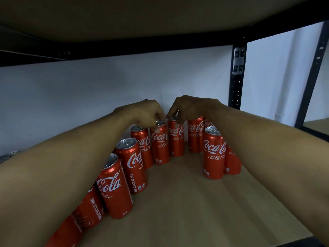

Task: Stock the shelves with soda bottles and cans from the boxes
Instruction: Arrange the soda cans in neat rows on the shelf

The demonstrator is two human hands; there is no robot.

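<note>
Evidently the left hand [147,113] pinches a red can [161,145] at its top and the right hand [190,107] the neighbouring can [176,141], both upright on the shelf [178,202] left of the black post [237,77]. Likely full: heavy, rigid, slick; grip the body.

Both forearms bare, stretched forward, converging toward the middle. Wrists bent down. Left grip [147,113] sits on top of the left can [160,145], thumb pressed on its near face, fingers curled over the rim. Right grip [192,107] is mirrored on the right can [176,139], thumb also on the near face. Far-side fingers are hidden, probably wrapped round the back. The grips are just beside each other, a narrow gap between the knuckles.
</note>
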